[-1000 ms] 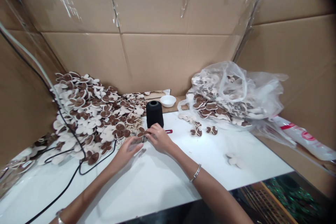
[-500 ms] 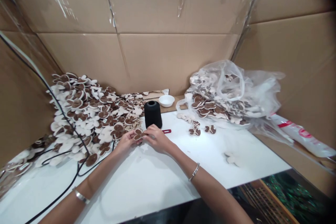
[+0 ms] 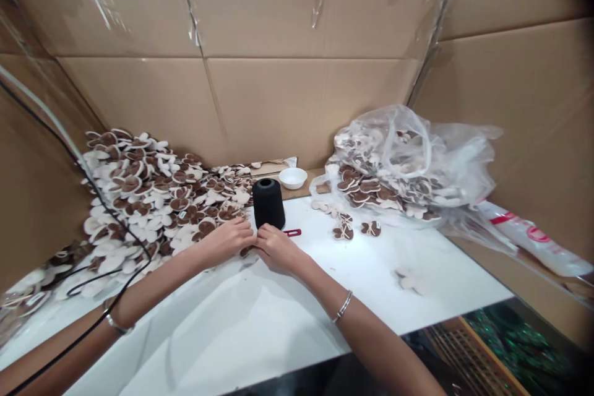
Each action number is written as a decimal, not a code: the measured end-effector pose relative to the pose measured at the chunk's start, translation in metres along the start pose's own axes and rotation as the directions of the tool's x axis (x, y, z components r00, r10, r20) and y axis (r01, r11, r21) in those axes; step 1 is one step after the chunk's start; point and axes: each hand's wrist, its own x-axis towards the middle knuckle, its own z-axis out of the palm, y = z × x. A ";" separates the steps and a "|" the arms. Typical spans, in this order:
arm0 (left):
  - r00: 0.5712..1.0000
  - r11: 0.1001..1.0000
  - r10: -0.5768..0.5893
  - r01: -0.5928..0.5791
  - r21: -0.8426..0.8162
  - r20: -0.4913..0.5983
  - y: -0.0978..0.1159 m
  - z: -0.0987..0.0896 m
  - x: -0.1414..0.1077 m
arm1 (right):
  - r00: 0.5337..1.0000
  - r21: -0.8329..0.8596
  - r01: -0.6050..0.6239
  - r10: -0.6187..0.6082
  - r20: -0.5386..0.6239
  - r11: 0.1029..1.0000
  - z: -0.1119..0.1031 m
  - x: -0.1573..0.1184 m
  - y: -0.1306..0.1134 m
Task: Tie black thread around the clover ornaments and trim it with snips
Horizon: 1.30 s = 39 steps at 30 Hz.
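Note:
Both hands meet over the white table, in front of a black thread cone [image 3: 268, 204]. My left hand [image 3: 231, 239] has its fingers bent together, its back toward the camera. My right hand [image 3: 276, 249] pinches right beside it, fingertips touching the left ones. A small brown felt piece [image 3: 245, 251] with a pale edge shows just under the fingertips, mostly hidden; both hands seem to grip it. A red tool [image 3: 292, 232] lies right of the cone. Several brown pieces with tied bows [image 3: 344, 231] rest farther right.
A large heap of brown and white felt pieces [image 3: 158, 198] covers the left. At the back sits a white bowl [image 3: 292, 178]. A clear plastic bag [image 3: 413, 154] of pieces stands right. A black cable [image 3: 104, 317] crosses my left forearm. Cardboard walls [image 3: 297, 99] enclose the table.
My left hand has turned over and moved in against my right hand, now covering most of the brown piece. The left forearm has swung outward to the left, under the cable.

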 end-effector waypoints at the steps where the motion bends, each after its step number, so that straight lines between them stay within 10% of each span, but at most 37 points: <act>1: 1.000 0.999 0.030 -0.030 0.033 0.000 0.005 0.000 0.000 | 1.000 -0.009 -0.015 0.015 -0.001 1.000 0.002 0.000 -0.001; 19: 0.950 0.945 -0.169 0.231 0.231 -0.261 0.040 0.032 -0.023 | 0.973 0.042 -0.199 0.203 -0.111 0.979 0.011 0.000 -0.002; 30: 0.588 0.637 -0.751 0.527 -0.563 -0.301 0.051 0.052 -0.030 | 0.935 0.264 -0.297 0.336 -0.115 0.918 0.009 0.004 -0.005; 35: 0.406 0.423 -0.883 0.472 -0.773 -0.236 0.057 0.063 -0.024 | 0.883 0.403 -0.369 0.451 -0.130 0.838 0.013 0.005 -0.005; 39: 0.339 0.206 -0.937 0.334 -0.920 -0.086 0.058 0.070 -0.018 | 0.833 0.488 -0.408 0.533 -0.148 0.772 0.017 0.006 -0.004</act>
